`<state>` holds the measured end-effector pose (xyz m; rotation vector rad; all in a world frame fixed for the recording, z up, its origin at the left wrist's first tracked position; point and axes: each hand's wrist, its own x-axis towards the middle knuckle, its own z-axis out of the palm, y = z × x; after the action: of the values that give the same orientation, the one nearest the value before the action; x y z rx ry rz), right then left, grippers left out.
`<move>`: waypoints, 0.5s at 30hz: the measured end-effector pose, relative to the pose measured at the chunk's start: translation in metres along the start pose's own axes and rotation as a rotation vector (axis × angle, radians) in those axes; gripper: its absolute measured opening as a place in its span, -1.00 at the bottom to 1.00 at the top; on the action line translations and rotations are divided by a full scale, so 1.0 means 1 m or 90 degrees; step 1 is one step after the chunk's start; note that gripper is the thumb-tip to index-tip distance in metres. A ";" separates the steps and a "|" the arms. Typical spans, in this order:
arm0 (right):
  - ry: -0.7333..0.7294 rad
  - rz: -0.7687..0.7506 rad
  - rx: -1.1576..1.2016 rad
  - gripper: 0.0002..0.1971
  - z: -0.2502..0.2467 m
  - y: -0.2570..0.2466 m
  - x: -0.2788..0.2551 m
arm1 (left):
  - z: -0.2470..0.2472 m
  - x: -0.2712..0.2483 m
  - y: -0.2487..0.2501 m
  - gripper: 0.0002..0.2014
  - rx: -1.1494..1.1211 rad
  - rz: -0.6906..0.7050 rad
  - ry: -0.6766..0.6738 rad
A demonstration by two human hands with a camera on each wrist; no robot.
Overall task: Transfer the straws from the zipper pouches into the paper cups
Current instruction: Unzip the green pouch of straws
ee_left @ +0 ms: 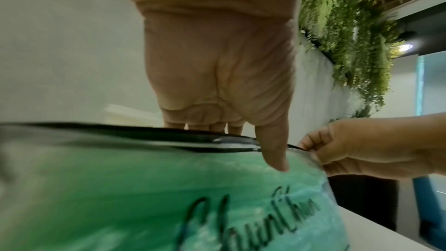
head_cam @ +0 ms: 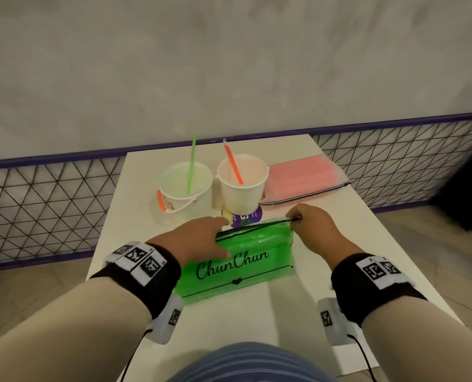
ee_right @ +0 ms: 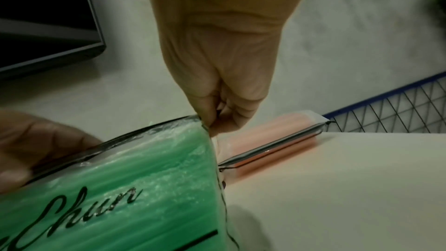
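table: white, holds everything
green pouch: 6 o'clock, full of green straws, zipper edge facing cups
pink pouch: 2 o'clock, flat
cups: two at 12 o'clock, one straw each
left hand: fingers curled over pouch top, thumb pressing front
right hand: pinches zipper corner
risk: hard tug could shove pouch into cups, tipping them

Left hand fingers extended forward, right hand fingertips pinched

Dim even indoor light, wide-angle edge distortion, blurred wrist views
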<state>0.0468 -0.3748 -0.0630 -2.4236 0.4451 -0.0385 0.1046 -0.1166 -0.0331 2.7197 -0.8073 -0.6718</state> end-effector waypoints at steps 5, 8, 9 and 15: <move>0.015 0.056 0.307 -0.87 0.001 0.000 -0.006 | -0.007 0.024 0.054 -0.42 -0.065 0.119 0.115; 0.006 0.052 0.369 -0.86 0.000 -0.005 -0.011 | -0.003 0.037 0.079 -0.56 -0.057 0.148 0.152; 0.003 0.047 0.380 -0.85 0.000 -0.007 -0.012 | -0.001 0.040 0.085 -0.60 -0.054 0.153 0.163; 0.029 0.038 0.388 -0.83 -0.002 -0.010 -0.019 | 0.004 0.047 0.099 -0.73 -0.065 0.136 0.204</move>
<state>0.0314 -0.3622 -0.0534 -1.8126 0.4474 -0.1769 0.0923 -0.2254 -0.0203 2.5094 -0.9330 -0.2171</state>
